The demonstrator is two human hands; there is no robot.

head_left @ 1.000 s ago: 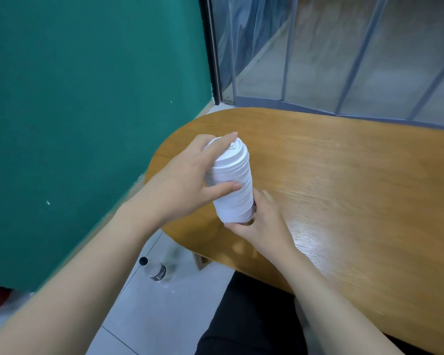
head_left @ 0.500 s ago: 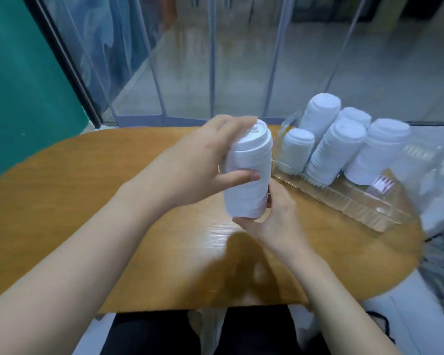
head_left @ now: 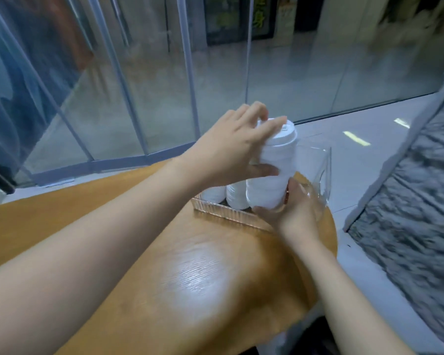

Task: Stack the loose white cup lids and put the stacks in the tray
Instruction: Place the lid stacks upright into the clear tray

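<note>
One tall white lid stack point(head_left: 272, 172)

No text, label, brand or number can be read anywhere in the frame. Behind the glass wall point(head_left: 215, 73), at the upper middle of the frame, dark posters point(head_left: 231, 19) carry yellow-green marks that may be characters, but motion blur leaves them illegible. The top lid point(head_left: 283, 133) of the white stack at the centre shows only a small raised tab, with no lettering that can be made out. The clear tray point(head_left: 223, 215) and the wooden table point(head_left: 203, 278) show no markings.
</note>
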